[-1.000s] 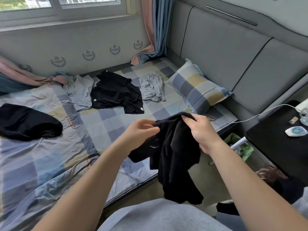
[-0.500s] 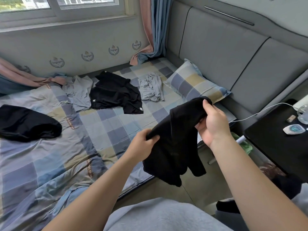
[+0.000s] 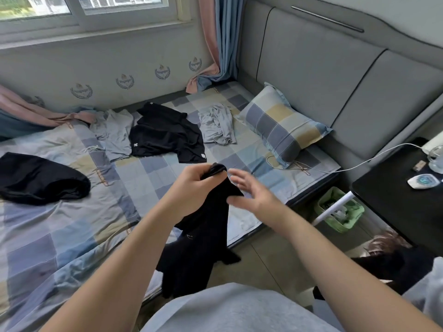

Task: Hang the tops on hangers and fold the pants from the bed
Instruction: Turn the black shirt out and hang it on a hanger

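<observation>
1. Head view: the limp black fabric garment [image 3: 203,236] hangs below the left hand [image 3: 191,180], which is clamped on its bunched top. The right hand [image 3: 249,190] is just beside it, fingers spread and holding nothing.
2. Best next move, I judge: pinch the far corner with the right hand and spread the cloth taut.
3. Beyond both hands, on the checked bed [image 3: 72,236]: two crumpled black garments [image 3: 40,178] [image 3: 165,137], two pale grey garments [image 3: 117,135] [image 3: 218,125] and one checked pillow [image 3: 280,125].

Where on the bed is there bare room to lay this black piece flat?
Widest bare patch: the near sheet between the black bundle and your left hand. A smaller one: in front of the spread black garment, left of the pillow. Far strip by the window: crowded.
</observation>
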Demonstrator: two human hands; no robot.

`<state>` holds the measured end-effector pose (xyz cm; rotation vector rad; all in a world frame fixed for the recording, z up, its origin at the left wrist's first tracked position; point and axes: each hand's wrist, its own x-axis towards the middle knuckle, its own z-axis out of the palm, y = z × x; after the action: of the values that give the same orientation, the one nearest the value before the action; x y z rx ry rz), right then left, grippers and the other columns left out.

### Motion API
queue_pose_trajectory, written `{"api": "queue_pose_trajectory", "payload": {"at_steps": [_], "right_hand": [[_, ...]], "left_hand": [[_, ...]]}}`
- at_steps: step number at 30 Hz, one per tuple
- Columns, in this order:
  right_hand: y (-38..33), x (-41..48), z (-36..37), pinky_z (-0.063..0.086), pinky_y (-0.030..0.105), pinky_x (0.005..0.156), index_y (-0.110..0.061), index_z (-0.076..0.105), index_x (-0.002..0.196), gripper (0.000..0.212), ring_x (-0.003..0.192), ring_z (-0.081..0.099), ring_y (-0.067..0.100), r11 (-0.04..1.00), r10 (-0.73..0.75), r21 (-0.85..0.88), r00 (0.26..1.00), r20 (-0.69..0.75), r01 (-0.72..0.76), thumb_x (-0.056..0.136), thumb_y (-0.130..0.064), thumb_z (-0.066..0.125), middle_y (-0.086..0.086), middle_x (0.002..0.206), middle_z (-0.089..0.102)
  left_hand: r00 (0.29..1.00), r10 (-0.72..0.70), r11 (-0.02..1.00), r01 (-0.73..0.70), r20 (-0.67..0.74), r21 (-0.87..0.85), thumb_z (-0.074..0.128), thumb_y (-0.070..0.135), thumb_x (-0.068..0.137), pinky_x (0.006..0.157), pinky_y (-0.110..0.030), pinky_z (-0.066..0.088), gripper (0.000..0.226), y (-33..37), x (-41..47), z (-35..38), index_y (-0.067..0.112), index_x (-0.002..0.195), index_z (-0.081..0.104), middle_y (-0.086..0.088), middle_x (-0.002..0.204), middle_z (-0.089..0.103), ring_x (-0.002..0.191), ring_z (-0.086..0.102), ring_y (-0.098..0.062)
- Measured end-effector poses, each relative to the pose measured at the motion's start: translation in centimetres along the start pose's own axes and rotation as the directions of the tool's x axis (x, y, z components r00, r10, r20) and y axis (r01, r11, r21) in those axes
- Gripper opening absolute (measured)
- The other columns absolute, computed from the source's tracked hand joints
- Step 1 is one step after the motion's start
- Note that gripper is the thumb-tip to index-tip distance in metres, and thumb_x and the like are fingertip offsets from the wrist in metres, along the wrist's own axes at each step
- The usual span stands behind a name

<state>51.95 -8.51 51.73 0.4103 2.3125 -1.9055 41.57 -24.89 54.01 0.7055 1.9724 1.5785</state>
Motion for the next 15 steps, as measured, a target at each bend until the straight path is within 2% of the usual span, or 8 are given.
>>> {"api": "queue_pose_trajectory", "payload": {"at_steps": [3,5,7,9,11,13,15], "right_hand": [[0.7,0.5,1.6,0.049,0.019,0.092,-0.017,0.064,0.127,0.03,0.113,0.064,0.003,1.0,-0.006,0.031,0.995,0.095,0.003,0.097,-0.014,0.065,-0.005,0.12,0.071],[1.0,0.9,1.7,0.05,0.022,0.085,-0.006,0.069,0.112,0.016,0.097,0.066,0.006,0.999,-0.042,0.008,0.998,0.055,0.042,0.099,-0.01,0.06,0.001,0.103,0.073],[0.8,1.2,0.9,0.049,0.029,0.085,-0.004,0.071,0.103,0.017,0.09,0.063,0.01,0.995,-0.092,-0.046,0.996,-0.013,0.091,0.101,-0.013,0.058,0.011,0.094,0.072],[0.2,1.4,-0.5,0.049,0.032,0.085,-0.002,0.073,0.103,0.02,0.09,0.062,0.014,0.988,-0.148,-0.051,0.985,-0.095,0.143,0.102,-0.013,0.056,0.017,0.094,0.072],[-0.7,1.5,-2.2,0.047,0.029,0.078,-0.003,0.072,0.095,0.018,0.082,0.059,0.01,0.977,-0.209,-0.058,0.967,-0.144,0.203,0.1,-0.011,0.058,0.004,0.082,0.067],[-1.6,1.5,-3.3,0.044,0.019,0.068,-0.012,0.07,0.081,0.021,0.07,0.054,0.002,0.962,-0.267,-0.087,0.955,-0.131,0.258,0.099,-0.01,0.06,-0.012,0.069,0.06],[-2.1,1.5,-3.9,0.045,0.015,0.065,-0.015,0.07,0.079,0.023,0.069,0.056,0.003,0.954,-0.296,-0.083,0.944,-0.145,0.287,0.099,-0.01,0.06,-0.011,0.069,0.062]], "left_hand": [[0.998,-0.011,0.998,0.008,0.054,0.057,0.061,0.04,0.088,0.059,-0.033,0.038,0.032,0.9,-0.5,-0.5,0.01,0.078,0.064,-0.001,0.067,0.054,0.064,0.049,-0.017],[0.998,-0.031,0.997,0.027,0.052,0.075,0.062,0.04,0.091,0.056,-0.032,0.034,0.033,0.8,-0.6,-1.3,0.009,0.079,0.064,-0.004,0.065,0.051,0.061,0.046,-0.018],[0.999,-0.039,0.989,0.034,0.029,0.146,0.064,0.032,0.095,0.053,-0.03,0.034,0.024,0.3,-0.6,-2.5,0.014,0.08,0.069,-0.006,0.063,0.052,0.058,0.046,-0.017],[1.0,-0.024,0.956,0.027,-0.015,0.293,0.068,0.027,0.093,0.057,-0.031,0.039,0.015,-0.4,-0.4,-3.9,0.023,0.079,0.071,-0.007,0.065,0.058,0.058,0.05,-0.012],[0.998,-0.002,0.909,0.027,-0.061,0.416,0.074,0.028,0.089,0.059,-0.026,0.04,0.015,-1.1,-0.4,-4.9,0.027,0.075,0.07,0.001,0.064,0.06,0.055,0.049,-0.006],[0.997,-0.009,0.887,0.045,-0.08,0.46,0.076,0.027,0.088,0.058,-0.024,0.037,0.014,-1.8,-0.5,-5.0,0.025,0.076,0.069,0.01,0.062,0.058,0.052,0.047,-0.001],[0.993,-0.035,0.867,0.088,-0.116,0.491,0.075,0.026,0.089,0.056,-0.024,0.035,0.015,-2.8,-0.6,-4.7,0.023,0.076,0.066,0.014,0.058,0.054,0.051,0.047,-0.001]]}}
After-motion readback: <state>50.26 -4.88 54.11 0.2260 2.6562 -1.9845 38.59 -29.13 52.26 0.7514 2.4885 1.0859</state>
